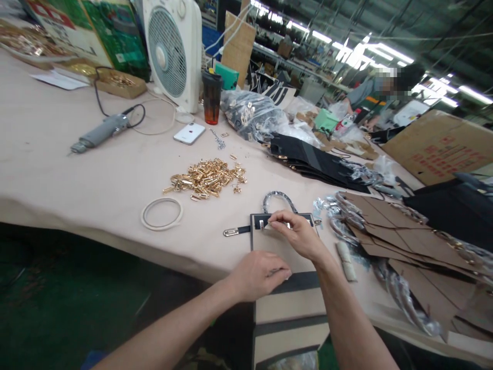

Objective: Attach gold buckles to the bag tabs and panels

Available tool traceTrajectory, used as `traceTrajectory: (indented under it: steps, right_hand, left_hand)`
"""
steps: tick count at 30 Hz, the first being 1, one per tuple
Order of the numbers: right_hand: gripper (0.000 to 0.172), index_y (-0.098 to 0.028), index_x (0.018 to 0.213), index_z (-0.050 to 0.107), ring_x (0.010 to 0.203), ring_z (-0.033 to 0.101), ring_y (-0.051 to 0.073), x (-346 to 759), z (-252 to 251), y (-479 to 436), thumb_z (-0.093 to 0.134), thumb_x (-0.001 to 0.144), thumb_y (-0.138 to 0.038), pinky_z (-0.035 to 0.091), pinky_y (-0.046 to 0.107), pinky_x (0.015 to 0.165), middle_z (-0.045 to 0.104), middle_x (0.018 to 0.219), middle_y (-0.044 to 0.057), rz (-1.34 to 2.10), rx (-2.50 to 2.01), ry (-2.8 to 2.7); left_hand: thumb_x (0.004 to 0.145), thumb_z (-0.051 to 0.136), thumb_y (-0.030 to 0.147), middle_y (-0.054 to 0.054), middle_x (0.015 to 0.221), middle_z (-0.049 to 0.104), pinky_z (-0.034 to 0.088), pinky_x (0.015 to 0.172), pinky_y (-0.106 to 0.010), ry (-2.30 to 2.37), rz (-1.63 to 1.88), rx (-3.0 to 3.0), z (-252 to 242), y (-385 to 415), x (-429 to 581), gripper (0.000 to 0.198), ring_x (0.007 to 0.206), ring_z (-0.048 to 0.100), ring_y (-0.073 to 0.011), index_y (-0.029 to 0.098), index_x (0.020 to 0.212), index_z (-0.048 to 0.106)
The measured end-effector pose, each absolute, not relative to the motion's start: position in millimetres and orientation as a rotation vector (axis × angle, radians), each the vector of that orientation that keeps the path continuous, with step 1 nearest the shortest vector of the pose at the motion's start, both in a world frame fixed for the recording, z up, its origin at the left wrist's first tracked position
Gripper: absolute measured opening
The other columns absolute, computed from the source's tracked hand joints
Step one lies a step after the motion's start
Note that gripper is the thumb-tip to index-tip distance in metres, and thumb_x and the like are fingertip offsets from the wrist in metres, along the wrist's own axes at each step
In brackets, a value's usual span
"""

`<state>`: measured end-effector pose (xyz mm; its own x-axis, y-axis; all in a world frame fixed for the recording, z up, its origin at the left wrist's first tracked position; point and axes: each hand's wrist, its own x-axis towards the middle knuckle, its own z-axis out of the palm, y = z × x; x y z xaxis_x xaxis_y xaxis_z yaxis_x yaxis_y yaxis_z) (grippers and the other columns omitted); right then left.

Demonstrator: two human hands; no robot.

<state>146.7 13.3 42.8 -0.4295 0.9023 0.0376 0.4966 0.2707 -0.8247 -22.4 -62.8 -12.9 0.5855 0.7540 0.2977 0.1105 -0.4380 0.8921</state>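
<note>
Beige-and-black bag (271,246) lies flat on the cloth-covered table (96,205), directly under both hands, and its lower part goes past the table edge toward the person. The right hand (295,234) is closed in a pinch at the black top band, and its fingertips seem to hold a small metal tab (288,225). The left hand (256,275) is curled and rests on the beige panel nearer the body. It may hold something thin, but this cannot be told. Ahead of the hands are a plastic-wrapped handle (279,200) and a black strap with a metal tip (234,232), which reaches out to the left.

Because the bag hangs over the edge, a careless pull could make it slide down. A small tab can also slip from the fingers and become lost among the gold metal fittings (204,177), which lie ahead and to the left of the hands. On the right of the right hand, brown card pieces (408,241) and wrapped chains (400,293) crowd the table, so the strap or elbow could catch them.

The fingers hide how the tab is fixed to the band. The lowest part of the bag is cut off by the bottom of the view.
</note>
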Motion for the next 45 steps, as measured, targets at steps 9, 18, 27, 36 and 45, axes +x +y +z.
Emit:
traceTrajectory:
  steps: [9,18,27,36,45]
  right_hand:
    - [0.013,-0.022,0.090,0.075,0.137,0.050,0.026,130,30,22,0.064,0.096,-0.028,0.033,0.045,0.118,0.060,0.132,0.010,0.959,-1.353,-2.121]
    - [0.013,-0.022,0.088,0.077,0.135,0.052,0.028,124,23,22,0.067,0.094,-0.028,0.031,0.046,0.120,0.059,0.134,0.009,0.906,-1.395,-2.105]
    - [0.012,-0.024,0.089,0.077,0.132,0.053,0.028,123,12,24,0.066,0.095,-0.027,0.034,0.049,0.118,0.061,0.132,0.009,0.781,-1.401,-2.128]
    - [0.016,-0.025,0.107,0.074,0.130,0.055,0.029,126,5,22,0.075,0.091,-0.029,0.039,0.049,0.115,0.061,0.135,0.010,0.655,-1.346,-2.145]
    - [0.015,-0.026,0.107,0.075,0.113,0.064,0.029,118,0,24,0.072,0.094,-0.032,0.046,0.049,0.107,0.074,0.115,0.008,0.516,-1.364,-2.100]
  left_hand:
    - [0.102,0.057,0.027,-0.004,0.090,0.077,0.049,0.076,-0.024,0.683,0.899,1.923,-15,-62,-25,0.022,0.081,0.070,-0.0163,0.018,0.097,0.078]
    - [0.101,0.057,0.026,-0.004,0.090,0.077,0.050,0.077,-0.025,0.668,0.886,1.929,-17,-60,-25,0.022,0.081,0.070,-0.0168,0.018,0.097,0.077]
    - [0.102,0.056,0.028,-0.004,0.090,0.077,0.049,0.077,-0.025,0.679,0.876,1.885,-16,-59,-26,0.023,0.082,0.069,-0.0170,0.019,0.097,0.077]
    - [0.102,0.057,0.028,-0.002,0.086,0.074,0.047,0.076,-0.024,0.679,0.873,1.831,-13,-59,-28,0.022,0.081,0.067,-0.0157,0.019,0.095,0.076]
    - [0.103,0.057,0.033,-0.007,0.094,0.078,0.052,0.078,-0.025,0.545,0.945,1.675,-13,-57,-31,0.029,0.084,0.070,-0.0169,0.017,0.109,0.080]
